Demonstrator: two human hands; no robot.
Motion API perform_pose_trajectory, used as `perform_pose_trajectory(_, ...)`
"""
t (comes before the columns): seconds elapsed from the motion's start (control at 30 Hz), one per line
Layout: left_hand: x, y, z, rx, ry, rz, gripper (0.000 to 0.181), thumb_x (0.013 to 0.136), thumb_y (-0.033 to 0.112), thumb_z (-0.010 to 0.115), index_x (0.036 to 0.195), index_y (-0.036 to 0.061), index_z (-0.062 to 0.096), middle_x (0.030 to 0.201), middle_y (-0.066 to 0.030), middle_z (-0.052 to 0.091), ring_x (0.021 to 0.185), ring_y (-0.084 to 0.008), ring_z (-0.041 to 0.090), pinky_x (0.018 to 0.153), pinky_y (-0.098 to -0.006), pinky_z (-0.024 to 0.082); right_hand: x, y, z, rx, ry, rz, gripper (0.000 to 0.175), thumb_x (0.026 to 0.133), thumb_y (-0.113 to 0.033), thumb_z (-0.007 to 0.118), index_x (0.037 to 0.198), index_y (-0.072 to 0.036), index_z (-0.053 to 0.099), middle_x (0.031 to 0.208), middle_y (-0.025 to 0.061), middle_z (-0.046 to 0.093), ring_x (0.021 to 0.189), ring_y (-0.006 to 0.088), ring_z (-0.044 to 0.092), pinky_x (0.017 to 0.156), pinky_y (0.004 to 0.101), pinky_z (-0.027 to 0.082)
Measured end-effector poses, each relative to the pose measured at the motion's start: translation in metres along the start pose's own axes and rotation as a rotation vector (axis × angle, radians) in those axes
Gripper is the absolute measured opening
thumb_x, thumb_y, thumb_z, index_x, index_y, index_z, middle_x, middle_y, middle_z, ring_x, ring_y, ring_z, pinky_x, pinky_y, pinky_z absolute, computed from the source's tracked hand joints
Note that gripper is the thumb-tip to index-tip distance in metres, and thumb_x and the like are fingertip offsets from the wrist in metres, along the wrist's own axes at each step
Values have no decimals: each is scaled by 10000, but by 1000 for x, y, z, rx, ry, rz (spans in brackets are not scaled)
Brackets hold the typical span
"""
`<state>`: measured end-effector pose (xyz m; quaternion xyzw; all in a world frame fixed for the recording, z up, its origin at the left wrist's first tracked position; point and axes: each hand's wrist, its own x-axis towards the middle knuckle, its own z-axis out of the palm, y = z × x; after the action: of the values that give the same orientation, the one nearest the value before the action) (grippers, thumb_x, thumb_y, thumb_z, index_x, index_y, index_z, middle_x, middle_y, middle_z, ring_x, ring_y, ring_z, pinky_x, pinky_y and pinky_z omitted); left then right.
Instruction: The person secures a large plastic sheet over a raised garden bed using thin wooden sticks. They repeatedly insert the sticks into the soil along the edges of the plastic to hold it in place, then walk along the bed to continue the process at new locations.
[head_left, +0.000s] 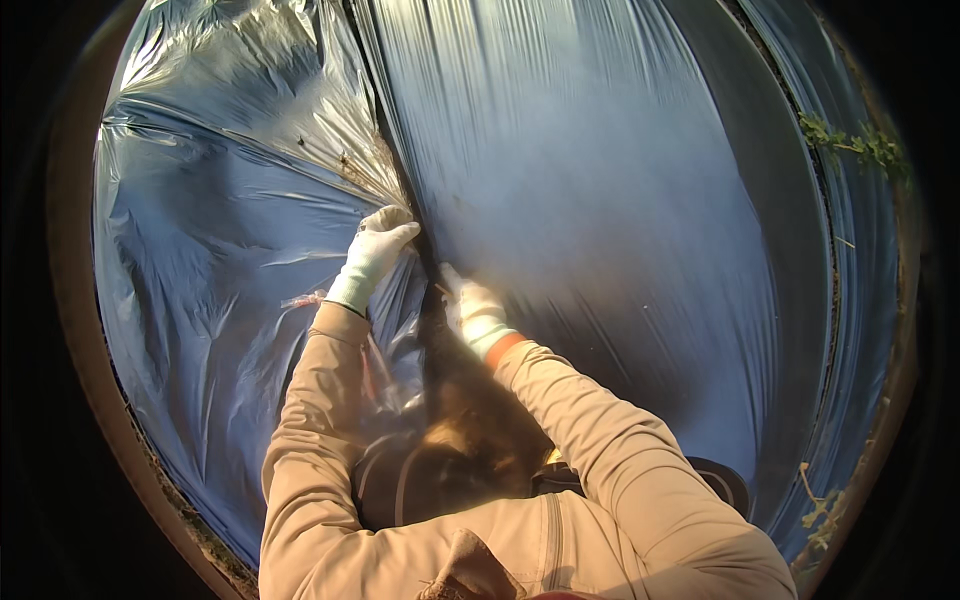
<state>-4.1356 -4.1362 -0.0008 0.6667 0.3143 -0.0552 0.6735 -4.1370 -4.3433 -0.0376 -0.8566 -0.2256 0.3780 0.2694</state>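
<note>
My left hand (384, 231), in a white knit glove, pinches the gathered edge of a crumpled plastic film sheet (217, 195) on the left. Folds fan out from that grip. Lower and to the right, my gloved right hand (474, 304) is at the edge of a smoother plastic film sheet (600, 187), its index finger pointing up along the gap. A thin brownish sliver shows by its fingers; whether they hold it is unclear. Between the sheets runs a narrow dark gap, widening into bare soil (480, 409) near my legs.
Pink-and-clear plastic strips (304, 300) lie by my left wrist. Dry soil bits (356, 171) sit on the left film. At the right, a green leafy plant (855, 142) lies over another film strip (862, 247). Yellowish leaves (821, 517) show at the lower right.
</note>
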Motion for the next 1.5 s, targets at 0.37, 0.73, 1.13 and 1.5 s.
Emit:
perform_pose_trajectory(0.37, 12, 47, 26, -75, -165, 65, 102, 887, 114, 708, 960, 63, 659, 869, 31, 639, 757, -56, 591, 666, -212, 510, -7, -18, -19, -123, -90, -13, 390, 930, -130, 479, 1314, -114, 544, 1082, 173, 691, 987, 359, 665, 850, 409, 539)
perform_pose_trajectory(0.73, 66, -36, 51, 278, -90, -113, 142, 864, 127, 637, 947, 16, 608, 859, -66, 654, 752, -154, 649, 685, -285, 543, -7, -20, -7, -345, -131, 8, 226, 915, -162, 551, 1114, -121, 647, 1116, 145, 660, 1003, 351, 673, 829, 424, 556)
perform_pose_trajectory(1.13, 30, -28, 73, 769, 65, 172, 248, 903, 225, 560, 1083, 70, 631, 1030, -185, 686, 990, -368, 650, 875, -432, 509, -43, 6, -55, -282, -158, -164, 373, 953, -203, 453, 1298, -138, 577, 1214, 140, 638, 1077, 330, 631, 923, 408, 500)
perform_pose_trajectory(1.5, 13, -4, 90, 999, 7, 21, 292, 810, 73, 667, 1102, 74, 684, 1144, -176, 678, 1070, -333, 659, 899, -409, 525, -47, -3, -158, -212, -14, 221, 497, 965, -325, 488, 1406, -96, 480, 1395, 170, 526, 1280, 329, 508, 1066, 388, 414)
